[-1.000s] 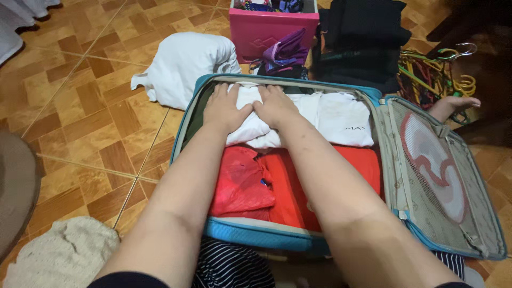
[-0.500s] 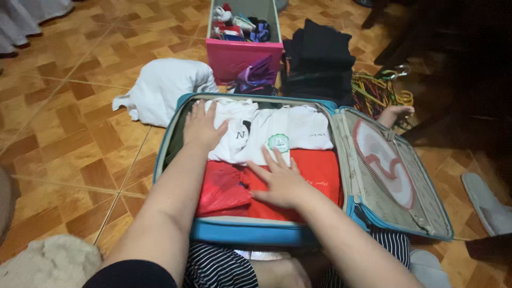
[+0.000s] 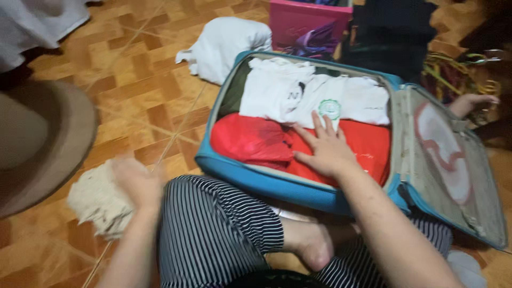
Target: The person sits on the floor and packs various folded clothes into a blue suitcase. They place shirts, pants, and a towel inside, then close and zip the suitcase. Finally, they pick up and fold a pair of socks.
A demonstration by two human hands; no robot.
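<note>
Brown parquet-patterned floor tiles (image 3: pixel 133 106) carry everything, and the person sits on them in striped trousers (image 3: pixel 213 229) with an open suitcase in front. At far left lies the curved brim of a tan hat (image 3: pixel 42 144), with pale fabric in the top corner. Next to it a cream knitted cloth (image 3: pixel 96 200) rests on the floor, and the left hand (image 3: pixel 136 181) is on it; motion blur hides the fingers, so whether that grip is closed on the cloth or merely touching it cannot be told. Further back sits a bundled white garment (image 3: pixel 226 45), unpacked, just beside the blue suitcase (image 3: pixel 256 176). Inside the case, folded white shirts (image 3: pixel 298 93) fill the far half and red clothing (image 3: pixel 250 141) the near half, so by the look of it the packing is well along, while the cloth and the bundle remain outside. The right hand (image 3: pixel 325 149) lies flat on the red layer, fingers spread and pinching nothing. Behind stand a pink box (image 3: pixel 304 24), dark folded clothes (image 3: pixel 392 32) and coloured hangers (image 3: pixel 458 72). The mesh-lined lid (image 3: pixel 453 160) lies open at right, a bare foot (image 3: pixel 474 102) beyond it.
</note>
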